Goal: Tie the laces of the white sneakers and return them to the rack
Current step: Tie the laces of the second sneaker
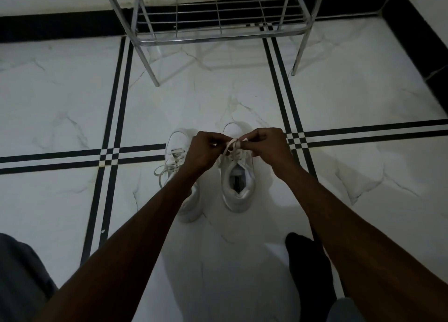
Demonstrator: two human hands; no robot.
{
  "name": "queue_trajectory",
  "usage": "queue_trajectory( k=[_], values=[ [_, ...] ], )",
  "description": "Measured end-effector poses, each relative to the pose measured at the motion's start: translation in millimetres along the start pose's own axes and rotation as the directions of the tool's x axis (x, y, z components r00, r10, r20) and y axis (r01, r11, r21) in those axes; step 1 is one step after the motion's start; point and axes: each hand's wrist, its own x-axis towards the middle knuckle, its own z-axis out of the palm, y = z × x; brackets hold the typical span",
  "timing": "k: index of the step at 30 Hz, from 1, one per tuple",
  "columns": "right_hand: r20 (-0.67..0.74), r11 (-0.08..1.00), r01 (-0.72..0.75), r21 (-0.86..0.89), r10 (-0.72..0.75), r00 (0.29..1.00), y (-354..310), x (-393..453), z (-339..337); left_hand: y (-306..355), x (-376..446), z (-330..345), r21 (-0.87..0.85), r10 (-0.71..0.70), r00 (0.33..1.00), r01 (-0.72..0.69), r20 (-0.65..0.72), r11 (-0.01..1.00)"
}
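Two white sneakers stand side by side on the tiled floor, toes pointing away from me. Over the right sneaker (238, 188), my left hand (204, 151) and my right hand (265, 143) each pinch a strand of its white lace (230, 146), pulled up between the fingers. The left sneaker (177, 149) is partly hidden under my left forearm; its laces (162, 170) lie loose and spill onto the floor at its left side. The metal shoe rack (218, 34) stands beyond the sneakers, its lowest wire shelf bare.
White marble floor tiles with black stripe borders (111, 157) surround the shoes. A black skirting (60, 26) runs along the wall behind the rack. My foot in a dark sock (308, 268) rests near the bottom right, and a grey trouser leg (21, 280) shows at bottom left.
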Motion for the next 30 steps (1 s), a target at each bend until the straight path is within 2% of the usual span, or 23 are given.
queue_trajectory(
  k=[3,6,8,10,12,15,18,20,24,30],
  values=[
    [0.032,0.962,-0.224,0.158,0.222,0.974,9,-7,-22,-5,-6,-6,0.201,-0.014,0.993,0.038,-0.117,0.979],
    [0.001,0.865,-0.438,0.246,0.451,0.892,32,-18,-42,-17,-21,-16,0.437,0.003,0.991,0.057,-0.135,0.898],
    [0.007,0.814,-0.511,0.277,0.53,0.848,39,-22,-43,-20,-31,-14,0.553,0.067,0.989,0.02,-0.135,0.833],
    [0.012,0.795,-0.521,0.311,0.545,0.839,37,-21,-40,-18,-35,-7,0.626,0.118,0.984,-0.009,-0.134,0.78],
    [-0.02,0.846,-0.471,0.251,0.491,0.871,33,-19,-38,-17,-34,-4,0.634,0.099,0.983,0.021,-0.152,0.773],
    [-0.07,0.932,-0.354,0.074,0.359,0.931,27,-15,-39,-16,-35,-4,0.469,0.056,0.97,0.064,-0.238,0.881],
    [-0.011,0.957,-0.289,0.036,0.289,0.957,25,-10,-45,-10,-37,-2,0.275,0.04,0.956,0.044,-0.292,0.96],
    [0.025,0.978,-0.208,-0.036,0.209,0.978,26,-7,-52,-9,-36,-3,0.238,0.027,0.958,0.044,-0.285,0.97],
    [0.075,0.945,0.059,-0.323,-0.037,0.996,32,-5,-59,-18,-35,-9,0.29,0.045,0.957,0.042,-0.287,0.956],
    [0.056,0.776,0.23,-0.587,-0.245,0.968,42,-1,-55,-22,-38,-14,0.561,0.119,0.965,0.032,-0.232,0.827]
  ],
)
